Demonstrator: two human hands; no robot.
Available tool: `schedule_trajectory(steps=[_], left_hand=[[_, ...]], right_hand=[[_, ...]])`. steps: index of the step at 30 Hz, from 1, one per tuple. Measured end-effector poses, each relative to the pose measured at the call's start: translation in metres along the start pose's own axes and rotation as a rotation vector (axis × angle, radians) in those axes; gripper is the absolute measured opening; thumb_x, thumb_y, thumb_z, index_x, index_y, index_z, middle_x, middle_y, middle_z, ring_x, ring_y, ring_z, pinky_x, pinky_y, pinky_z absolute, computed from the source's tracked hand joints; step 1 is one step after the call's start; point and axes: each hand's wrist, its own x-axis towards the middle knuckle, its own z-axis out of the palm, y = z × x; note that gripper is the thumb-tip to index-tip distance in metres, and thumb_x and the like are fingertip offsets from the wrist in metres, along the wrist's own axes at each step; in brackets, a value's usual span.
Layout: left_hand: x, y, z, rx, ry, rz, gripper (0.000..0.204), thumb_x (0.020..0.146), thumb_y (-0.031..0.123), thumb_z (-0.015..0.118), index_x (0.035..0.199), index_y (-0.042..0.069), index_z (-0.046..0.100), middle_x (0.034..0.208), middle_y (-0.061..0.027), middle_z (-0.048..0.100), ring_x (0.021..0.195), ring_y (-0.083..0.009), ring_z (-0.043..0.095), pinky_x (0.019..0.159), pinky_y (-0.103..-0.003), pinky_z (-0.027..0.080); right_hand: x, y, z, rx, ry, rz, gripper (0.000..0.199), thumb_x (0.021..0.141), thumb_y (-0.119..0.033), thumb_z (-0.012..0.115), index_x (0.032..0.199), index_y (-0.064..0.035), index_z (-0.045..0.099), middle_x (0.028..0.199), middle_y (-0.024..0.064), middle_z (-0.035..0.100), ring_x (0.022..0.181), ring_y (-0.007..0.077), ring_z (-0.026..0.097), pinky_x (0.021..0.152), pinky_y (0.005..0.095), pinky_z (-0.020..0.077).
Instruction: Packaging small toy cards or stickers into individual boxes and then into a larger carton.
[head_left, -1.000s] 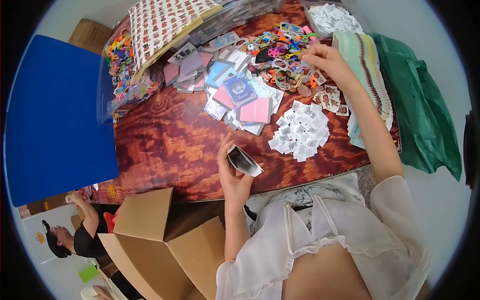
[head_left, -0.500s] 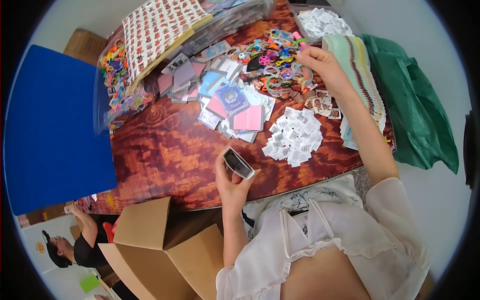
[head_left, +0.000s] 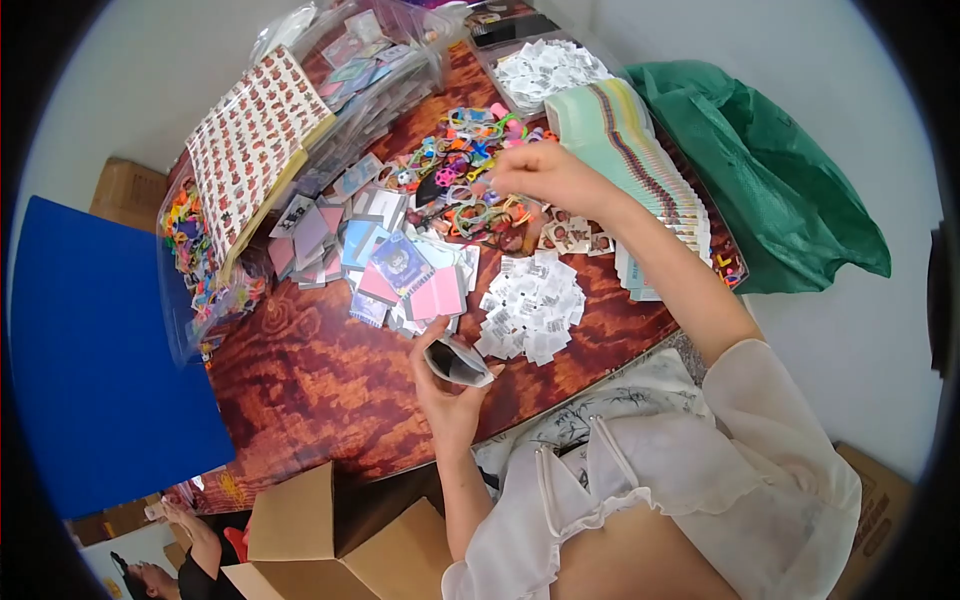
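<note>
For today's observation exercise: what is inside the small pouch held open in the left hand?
The pouch in the left hand gapes open toward the camera, but its inside shows only dark. Whether it holds anything cannot be seen. The right hand is over the colourful rings.

On the counter [head_left: 300, 370], a heap of small rings [head_left: 465, 185] lay at the far middle, with flat card packets [head_left: 395, 270] spread just nearer and a pile of paper slips [head_left: 530, 305] to their right. The right hand [head_left: 545, 175] hovered over the rings; the left hand [head_left: 450, 395] held an open pouch [head_left: 455, 362] at the near edge. A cardboard box [head_left: 300, 540] sat below the counter
</note>
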Motion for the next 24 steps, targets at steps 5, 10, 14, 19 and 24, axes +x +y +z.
schedule_trajectory(steps=[5, 10, 14, 19, 24], left_hand=[[-0.005, -0.005, -0.003, -0.006, 0.062, -0.008, 0.08, 0.064, -0.004, 0.084, 0.134, 0.003, 0.045, 0.133, -0.0079, 0.05, 0.11, -0.0166, 0.053, 0.093, -0.03, 0.047], [-0.007, -0.007, -0.006, -0.098, 0.005, -0.139, 0.079, 0.065, -0.005, 0.085, 0.133, 0.006, 0.046, 0.135, -0.0061, 0.048, 0.114, -0.0151, 0.051, 0.093, -0.03, 0.047], [0.021, 0.01, 0.012, 0.01, -0.183, -0.042, 0.077, 0.063, 0.0, 0.086, 0.131, 0.005, 0.05, 0.146, -0.01, 0.039, 0.121, -0.0189, 0.051, 0.093, -0.033, 0.05], [0.069, 0.019, 0.036, 0.054, -0.49, 0.111, 0.076, 0.062, 0.006, 0.087, 0.13, 0.006, 0.052, 0.158, -0.015, 0.021, 0.139, -0.0278, 0.039, 0.098, -0.039, 0.049], [0.078, 0.013, 0.056, -0.164, -0.404, 0.139, 0.08, 0.066, 0.006, 0.087, 0.135, 0.001, 0.048, 0.139, -0.0108, 0.043, 0.122, -0.0218, 0.051, 0.098, -0.038, 0.048]], right_hand=[[-0.001, -0.001, 0.0, -0.209, -0.022, -0.039, 0.013, 0.091, -0.008, 0.062, 0.102, -0.0025, 0.063, 0.086, 0.004, 0.062, 0.067, 0.0072, 0.06, 0.059, 0.0252, 0.0504], [0.005, 0.005, -0.011, -0.263, 0.012, -0.196, 0.01, 0.09, -0.005, 0.062, 0.099, -0.0002, 0.064, 0.086, 0.0027, 0.064, 0.081, 0.0096, 0.061, 0.074, 0.0259, 0.0504], [0.001, -0.008, -0.007, 0.018, -0.045, -0.137, 0.01, 0.09, -0.005, 0.064, 0.099, -0.0001, 0.064, 0.087, 0.0016, 0.066, 0.081, 0.0098, 0.062, 0.076, 0.026, 0.051], [-0.002, -0.02, 0.002, 0.228, -0.144, -0.131, 0.013, 0.089, -0.006, 0.066, 0.101, -0.0011, 0.065, 0.091, 0.0029, 0.068, 0.08, 0.0093, 0.064, 0.074, 0.0247, 0.0512], [-0.007, -0.025, 0.015, 0.444, -0.084, -0.09, 0.013, 0.088, -0.007, 0.067, 0.101, -0.0035, 0.065, 0.095, 0.005, 0.07, 0.076, 0.0078, 0.062, 0.07, 0.0232, 0.0505]])
